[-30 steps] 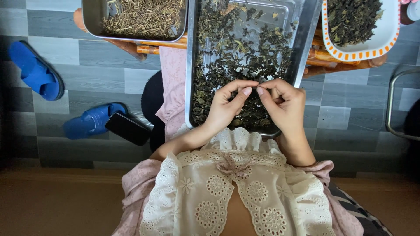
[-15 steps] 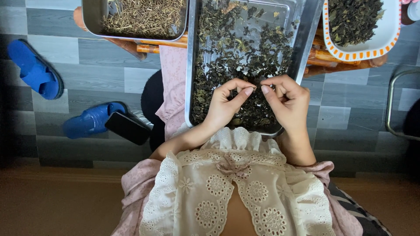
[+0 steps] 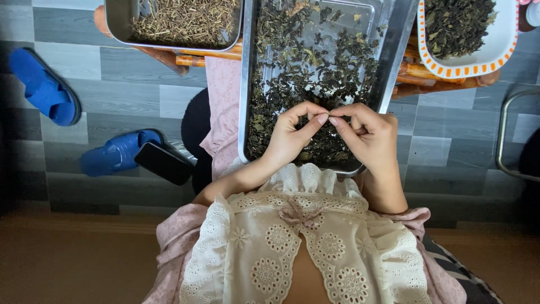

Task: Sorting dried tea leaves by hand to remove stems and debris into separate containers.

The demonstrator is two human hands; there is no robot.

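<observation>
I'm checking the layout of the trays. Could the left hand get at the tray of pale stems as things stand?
Probably yes: the tray of pale stems sits up and left of the left hand, its top open, with nothing standing between; the hand's fingertips are pinched together over the tray of dark leaves.

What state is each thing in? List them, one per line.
left hand: fingertips pinched over the leaves
right hand: fingertips pinched, meeting the left
metal tray: partly covered with dark dried leaves
second metal tray: filled with pale stems
white bowl: holds dark leaves
phone: screen dark

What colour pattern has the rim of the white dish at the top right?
The white dish has an orange-and-white striped rim, seen best in the head view.
</observation>
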